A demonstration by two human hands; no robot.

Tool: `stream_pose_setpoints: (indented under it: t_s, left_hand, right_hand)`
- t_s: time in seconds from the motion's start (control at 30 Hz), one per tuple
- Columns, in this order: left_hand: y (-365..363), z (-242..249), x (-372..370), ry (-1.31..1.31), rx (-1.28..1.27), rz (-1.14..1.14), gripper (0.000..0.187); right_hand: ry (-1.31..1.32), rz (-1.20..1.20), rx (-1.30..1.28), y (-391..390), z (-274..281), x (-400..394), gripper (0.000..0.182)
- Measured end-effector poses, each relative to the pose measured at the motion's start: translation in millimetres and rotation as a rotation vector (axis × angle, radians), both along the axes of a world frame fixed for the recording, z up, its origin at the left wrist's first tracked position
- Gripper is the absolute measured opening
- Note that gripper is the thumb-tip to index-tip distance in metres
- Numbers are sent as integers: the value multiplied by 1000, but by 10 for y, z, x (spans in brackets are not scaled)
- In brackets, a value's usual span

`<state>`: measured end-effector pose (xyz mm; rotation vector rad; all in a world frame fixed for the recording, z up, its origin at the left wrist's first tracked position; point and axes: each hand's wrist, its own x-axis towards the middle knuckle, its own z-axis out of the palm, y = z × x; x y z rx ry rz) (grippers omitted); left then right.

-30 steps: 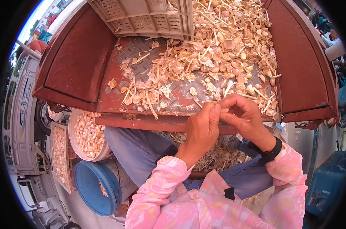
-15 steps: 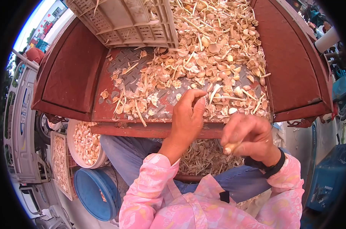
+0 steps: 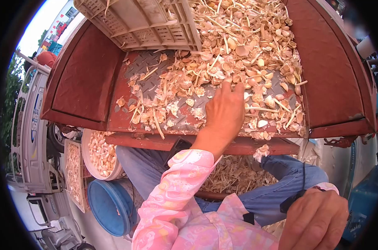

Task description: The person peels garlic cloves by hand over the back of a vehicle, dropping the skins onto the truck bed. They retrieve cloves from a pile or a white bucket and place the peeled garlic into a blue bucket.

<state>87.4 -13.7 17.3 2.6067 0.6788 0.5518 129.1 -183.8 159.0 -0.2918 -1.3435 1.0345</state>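
My left hand [image 3: 225, 107] reaches over the red truck bed, fingers stretched and slightly apart. Its fingertips touch the near edge of a heap of garlic cloves and papery skins [image 3: 239, 50]; the thumb is hidden. My right hand [image 3: 316, 218] is low at the right, beside my knee, with its fingers curled closed. Whatever it holds is hidden from view. A piece of garlic skin [image 3: 262, 152] shows just below the bed's front edge, above my leg. Loose skins, stems and a pale clove [image 3: 262, 123] lie near the left hand.
A plastic crate [image 3: 155, 31] stands tilted at the back left. Red side panels [image 3: 339, 75] flank the bed. At lower left are a white bucket of cloves [image 3: 101, 156], a tray of garlic pieces [image 3: 75, 173] and a blue bucket [image 3: 109, 208]. Husks [image 3: 234, 177] cover the ground below.
My left hand has moved forward and right to the garlic heap. My right hand, earlier pinching a garlic clove over the front edge, has dropped to the lower right. A piece of skin appears below the edge.
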Motion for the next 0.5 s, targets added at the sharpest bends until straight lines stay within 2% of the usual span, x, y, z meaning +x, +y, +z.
stream_pose_setpoints:
  t_s: [0.1, 0.33, 0.43, 0.47, 0.5]
  left_hand:
    - [10, -156, 101, 62, 11, -46, 18]
    - [165, -88, -172, 114, -152, -93, 13]
    - [206, -59, -331, 96, -192, -103, 15]
    - [204, -56, -376, 62, -177, -118, 16]
    - [217, -55, -394, 46, -196, -89, 16]
  right_hand:
    - [5, 2, 20, 9, -23, 19, 8]
    - [7, -30, 25, -1, -12, 45, 8]
    - [-9, -10, 87, 140, -363, 160, 13]
    - [-35, -302, -69, 155, -487, 133, 15]
    - [18, -483, -257, 198, -596, 171, 15]
